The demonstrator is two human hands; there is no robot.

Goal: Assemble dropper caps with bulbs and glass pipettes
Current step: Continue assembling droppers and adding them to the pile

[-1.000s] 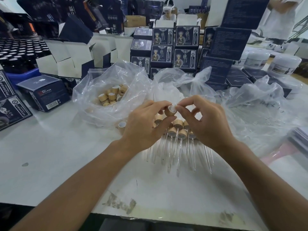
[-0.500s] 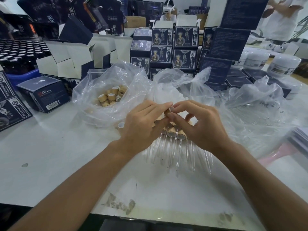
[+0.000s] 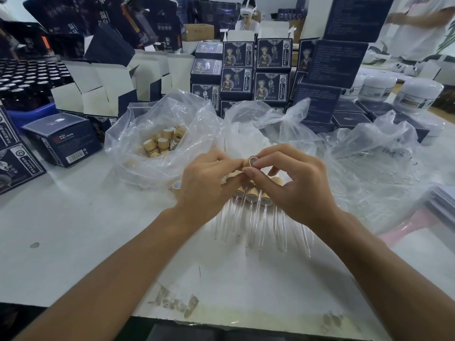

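Hands meet above the table (image 3: 73, 237), both working one wooden cap (image 3: 251, 161). The left hand (image 3: 206, 183) pinches the cap's far side with curled fingertips; the right hand (image 3: 293, 185) pinches the near rim between thumb and forefinger, remaining fingers loosely bent. The cap's open mouth faces the camera, showing a pale lining inside. Whether a bulb is already seated cannot be told.

Directly beneath the hands lies a row of finished droppers (image 3: 253, 195), caps side by side, glass pipettes (image 3: 261, 225) fanned toward the table edge. A bag of loose caps (image 3: 163, 143) sits to the left; one stray cap (image 3: 176, 185) rests just beside the left hand. A second bag (image 3: 246, 141) holds white contents, probably bulbs. Stacked boxes (image 3: 256, 72) stand behind.

Assessment: the step in hand appears to be fitting bulb into cap. Recommended practice: hold the cap square, press evenly around the rim so the lining seats flush, and keep the work clear of the pipettes below, which would likely crack under a dropped hand.
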